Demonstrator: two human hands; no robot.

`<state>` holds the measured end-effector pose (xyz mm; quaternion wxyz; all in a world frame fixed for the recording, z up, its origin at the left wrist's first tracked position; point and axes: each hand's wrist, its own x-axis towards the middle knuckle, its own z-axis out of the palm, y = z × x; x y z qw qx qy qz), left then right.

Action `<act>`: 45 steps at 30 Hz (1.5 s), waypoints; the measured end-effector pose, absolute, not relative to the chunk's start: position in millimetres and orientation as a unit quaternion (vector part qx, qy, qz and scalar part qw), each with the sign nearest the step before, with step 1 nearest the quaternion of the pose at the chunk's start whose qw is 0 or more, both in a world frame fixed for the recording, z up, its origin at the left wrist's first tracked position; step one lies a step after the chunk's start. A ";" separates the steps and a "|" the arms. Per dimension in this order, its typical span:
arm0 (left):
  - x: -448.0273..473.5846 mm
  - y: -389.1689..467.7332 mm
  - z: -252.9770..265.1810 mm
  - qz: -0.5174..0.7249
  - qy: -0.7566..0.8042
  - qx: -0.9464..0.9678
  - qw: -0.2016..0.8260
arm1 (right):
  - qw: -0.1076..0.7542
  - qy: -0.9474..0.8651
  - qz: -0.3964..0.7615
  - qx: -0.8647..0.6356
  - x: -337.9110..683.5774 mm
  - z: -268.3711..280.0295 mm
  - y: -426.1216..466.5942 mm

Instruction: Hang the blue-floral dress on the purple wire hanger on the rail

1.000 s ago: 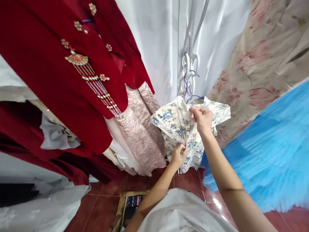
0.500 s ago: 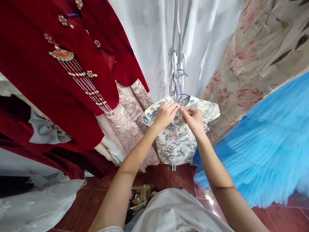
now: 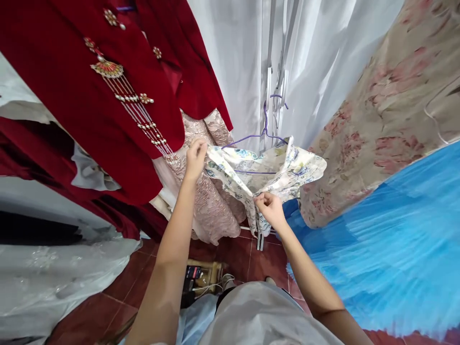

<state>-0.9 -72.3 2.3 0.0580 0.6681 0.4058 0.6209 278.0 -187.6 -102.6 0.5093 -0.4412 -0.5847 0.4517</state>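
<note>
A short-sleeved white top with a blue flower print [image 3: 230,167] hangs on a thin purple hanger [image 3: 266,132]. Its front is parted in a V, so the hanger's lower bar shows inside. At the upper left, my left hand [image 3: 196,155] is closed in a pinch on the top's edge, beside the pink dress. Lower down, where the opening narrows, my right hand [image 3: 270,208] pinches the fabric near the middle; its fingertips hide whatever small piece is there. Behind the hanger, a metal rack with white hooks [image 3: 269,88] stands upright.
Left hang a dark red velvet garment [image 3: 154,120] with beaded ornaments and a textured pink dress [image 3: 217,211]. On the right are a beige floral dress [image 3: 348,129] and a blue tulle skirt [image 3: 388,230]. An open box [image 3: 210,275] sits on the red tiled floor [image 3: 233,256].
The top's front, closed before, is now spread apart. My left hand has moved left with its edge; my right hand has moved down along the opening.
</note>
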 end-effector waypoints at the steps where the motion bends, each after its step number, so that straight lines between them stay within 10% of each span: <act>1: -9.5 -70.2 -15.7 0.638 0.411 0.644 0.096 | 0.502 -0.587 0.458 -0.440 275.2 -107.2 -189.7; 17: 37.9 -166.2 -154.4 0.701 0.350 0.289 0.550 | 0.569 -0.482 0.415 -0.521 288.0 -150.1 -205.8; 32: 112.3 -226.5 -131.7 0.439 0.373 0.712 0.401 | 0.491 -0.484 0.422 -0.589 314.1 -195.0 -223.2; 45: 202.2 -243.9 -143.0 0.306 0.435 0.686 0.497 | 0.355 -0.524 0.715 -0.297 375.0 -163.0 -281.1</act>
